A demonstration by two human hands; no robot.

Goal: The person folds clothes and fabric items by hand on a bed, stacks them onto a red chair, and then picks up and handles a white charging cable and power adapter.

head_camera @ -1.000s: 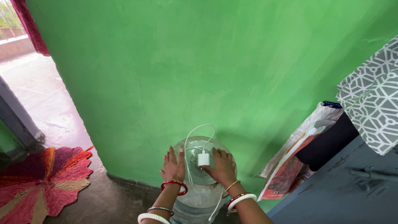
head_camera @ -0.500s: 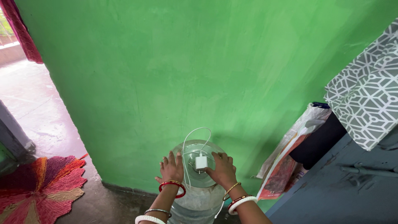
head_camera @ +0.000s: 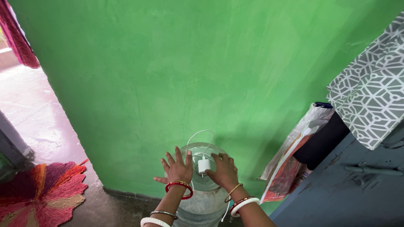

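A woven mat (head_camera: 40, 191) lies by the doorway. The left hand (head_camera: 176, 169) rests spread on the clear water jug (head_camera: 202, 197) — the right hand (head_camera: 224, 171) grips the white charger (head_camera: 204, 164) on top; a patterned cloth (head_camera: 370, 101) hangs rightward.

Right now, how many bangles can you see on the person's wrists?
5. Left arm: a red one, a thin metal one, a white one. Right arm: a thin gold one and a red-and-white one. More may lie below the frame.
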